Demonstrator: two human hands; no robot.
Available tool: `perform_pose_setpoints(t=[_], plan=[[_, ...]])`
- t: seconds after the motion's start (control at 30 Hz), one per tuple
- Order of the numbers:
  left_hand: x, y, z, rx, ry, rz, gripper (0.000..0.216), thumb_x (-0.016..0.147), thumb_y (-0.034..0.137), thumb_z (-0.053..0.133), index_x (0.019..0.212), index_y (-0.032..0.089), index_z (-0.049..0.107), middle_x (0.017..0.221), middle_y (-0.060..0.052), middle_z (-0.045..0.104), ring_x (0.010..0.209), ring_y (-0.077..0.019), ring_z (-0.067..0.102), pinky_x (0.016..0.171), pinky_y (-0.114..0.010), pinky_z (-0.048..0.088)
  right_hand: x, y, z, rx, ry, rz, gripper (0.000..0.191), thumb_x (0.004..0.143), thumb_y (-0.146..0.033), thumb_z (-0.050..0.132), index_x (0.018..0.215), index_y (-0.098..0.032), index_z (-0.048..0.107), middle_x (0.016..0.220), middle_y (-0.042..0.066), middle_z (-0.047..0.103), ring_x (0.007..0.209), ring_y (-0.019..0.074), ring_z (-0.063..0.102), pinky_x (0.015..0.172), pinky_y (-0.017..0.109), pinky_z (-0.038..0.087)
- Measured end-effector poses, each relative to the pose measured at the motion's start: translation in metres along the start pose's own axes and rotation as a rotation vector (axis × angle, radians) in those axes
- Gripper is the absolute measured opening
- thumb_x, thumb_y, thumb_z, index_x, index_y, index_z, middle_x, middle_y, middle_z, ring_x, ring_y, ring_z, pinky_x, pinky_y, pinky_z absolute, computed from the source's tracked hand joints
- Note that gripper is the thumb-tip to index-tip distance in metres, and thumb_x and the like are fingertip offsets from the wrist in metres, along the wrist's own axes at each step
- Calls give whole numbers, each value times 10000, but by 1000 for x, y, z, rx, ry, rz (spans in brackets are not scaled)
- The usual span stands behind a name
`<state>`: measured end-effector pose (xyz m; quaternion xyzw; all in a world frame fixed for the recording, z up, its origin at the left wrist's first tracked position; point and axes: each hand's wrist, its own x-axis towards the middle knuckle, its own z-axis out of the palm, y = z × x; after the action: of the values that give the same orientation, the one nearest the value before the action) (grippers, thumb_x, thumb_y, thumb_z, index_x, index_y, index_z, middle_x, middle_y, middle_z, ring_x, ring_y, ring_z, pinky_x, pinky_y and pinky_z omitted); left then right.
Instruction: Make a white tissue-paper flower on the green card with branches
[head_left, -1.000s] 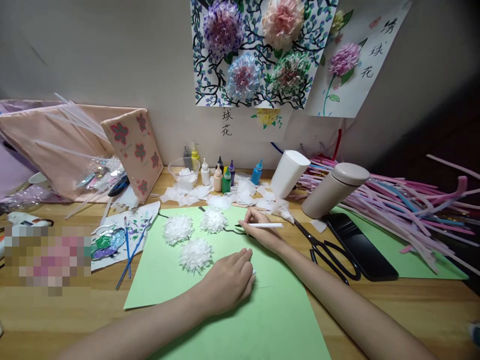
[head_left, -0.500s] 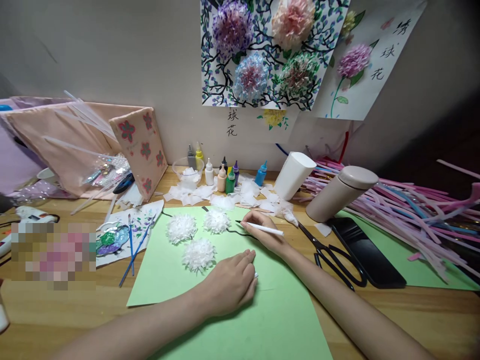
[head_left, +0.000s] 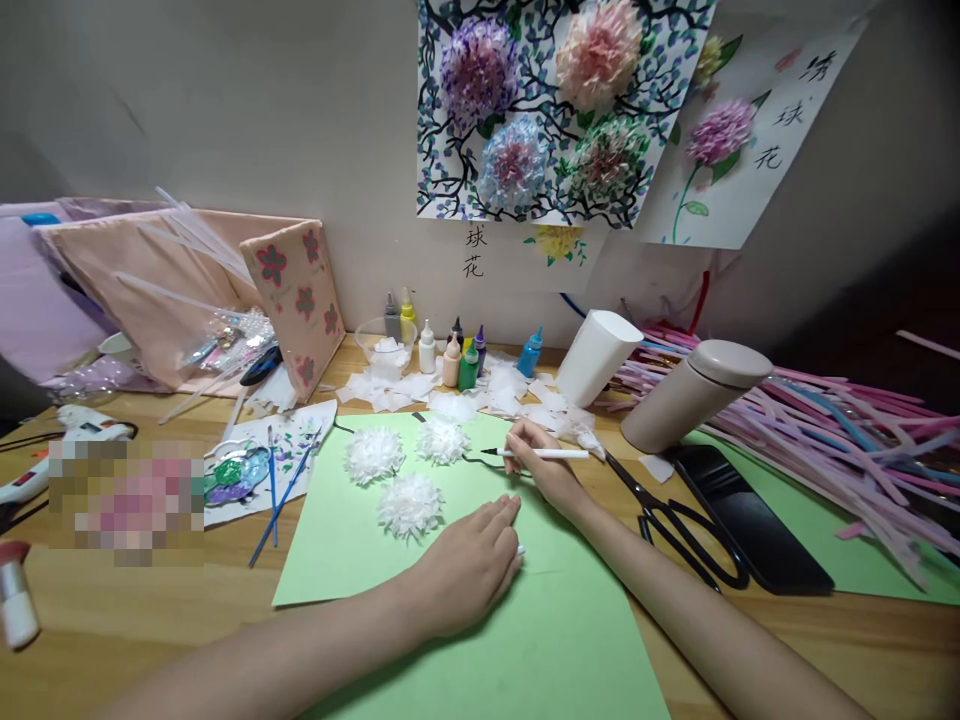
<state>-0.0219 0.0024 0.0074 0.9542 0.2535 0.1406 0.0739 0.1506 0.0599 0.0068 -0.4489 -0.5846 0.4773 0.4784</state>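
Observation:
My right hand (head_left: 541, 462) pinches a white brush pen (head_left: 559, 454), its black tip pointing left just above the green paper (head_left: 555, 640). A dark curved line (head_left: 484, 461) runs on the paper from the upper right flower to beneath that hand. Three white fringed paper flowers, at left (head_left: 374, 455), upper right (head_left: 442, 440) and below (head_left: 410, 506), sit on the sheet. Resting on the paper, my left hand (head_left: 476, 565) has its fingers together and curled. A small white end, seemingly a pen cap (head_left: 520, 550), sticks out beside its thumb; the rest is hidden.
Black scissors (head_left: 679, 530) and a phone (head_left: 750, 520) lie to the right, by a tumbler (head_left: 694, 395). Paint bottles (head_left: 451, 362) and white paper scraps (head_left: 397, 392) line the back. Paintbrushes (head_left: 279, 500) and a glue gun (head_left: 90, 425) lie left.
My right hand has drawn back slightly from the upper right flower, and the pen lies more level. My left hand stays put on the paper. The whole view has shifted a little.

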Motion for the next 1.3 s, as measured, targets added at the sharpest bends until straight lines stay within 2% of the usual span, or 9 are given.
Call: perform_pose_setpoints(t=[0.13,0.23,0.3,0.4,0.5,0.63,0.9,1.17,1.3], plan=[[0,2,-2,82,45,43,243,926,225,355,923,67,540,1301,-238,477,1260,-282,417,1039,-395,394,-9,-6,8,93,-19,15,305,855,-454,501,683,-202,507,555,-29,491,494,123,467,491,245,366],[-8,3,-8,164,104,243,225,910,201,381,895,51,548,1259,-253,510,1207,-296,474,1017,-391,412,-18,-15,19,99,-45,25,269,852,-425,527,707,-199,523,626,-22,502,547,122,486,527,243,389],[-18,3,-16,160,130,324,220,901,204,384,882,59,549,1227,-233,548,1156,-278,523,984,-370,442,-24,-19,27,115,-83,20,249,861,-409,528,730,-197,526,682,-16,514,599,122,501,580,246,407],[-34,0,-25,93,169,306,220,884,224,375,831,91,543,1145,-189,617,1045,-236,597,880,-330,511,-31,-20,38,135,-215,87,232,856,-389,554,740,-193,514,667,-21,522,593,117,490,565,238,388],[-43,-2,-26,54,171,310,223,872,237,360,802,112,532,1087,-162,651,898,-196,649,699,-283,559,-34,-17,46,93,-256,150,252,850,-382,574,709,-190,489,610,-32,526,555,111,475,528,232,357],[-47,-5,-19,28,123,314,224,870,250,352,797,128,525,1070,-140,660,831,-183,659,554,-262,546,-35,-14,48,18,-219,165,285,866,-392,552,682,-194,461,556,-42,518,527,110,462,518,234,340],[-46,-10,-19,-75,123,308,183,842,245,377,756,150,508,1053,-98,670,801,-153,659,546,-242,537,-32,-9,45,21,-92,150,357,902,-434,470,640,-192,466,489,-46,460,480,103,410,484,232,309],[-45,-13,-18,-123,97,303,154,841,237,387,774,154,498,1090,-94,661,799,-147,664,562,-239,541,-26,3,39,306,23,109,463,921,-479,375,564,-189,424,429,-60,342,384,79,243,393,230,159],[-46,-13,-18,-121,85,303,157,847,240,380,780,158,496,1111,-95,652,822,-149,663,552,-236,536,-26,2,38,229,106,109,416,908,-507,389,659,-196,506,513,-41,413,420,90,330,402,224,219]])
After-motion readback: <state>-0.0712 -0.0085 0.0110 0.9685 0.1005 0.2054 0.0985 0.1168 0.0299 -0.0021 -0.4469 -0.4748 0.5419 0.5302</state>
